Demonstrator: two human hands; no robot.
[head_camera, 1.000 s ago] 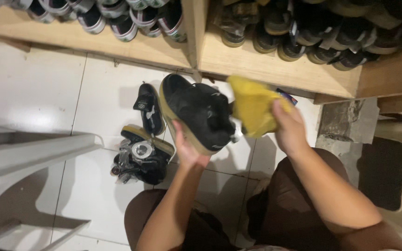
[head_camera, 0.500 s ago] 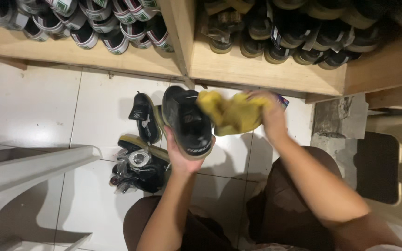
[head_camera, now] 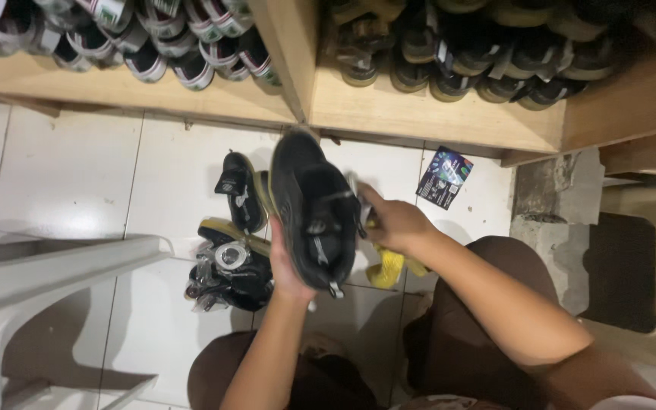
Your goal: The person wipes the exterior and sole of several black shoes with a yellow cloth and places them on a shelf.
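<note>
My left hand [head_camera: 288,262] holds a black shoe [head_camera: 311,203] from below, toe pointing away toward the shelf. My right hand [head_camera: 393,222] presses against the shoe's right side and grips a yellow cloth [head_camera: 389,266], which hangs below the hand. Two more black shoes lie on the white tiles to the left: one small one [head_camera: 237,190] and one with a yellow sole [head_camera: 228,266].
A wooden shelf [head_camera: 389,114] along the top carries rows of sneakers. A small dark packet [head_camera: 443,176] lies on the floor by the shelf. A white plastic chair [head_camera: 32,281] stands at the left. A dark stool [head_camera: 620,273] is at the right.
The yellow cloth has come down from the top of the shoe to its right side. The shoe has turned so that its upper faces me.
</note>
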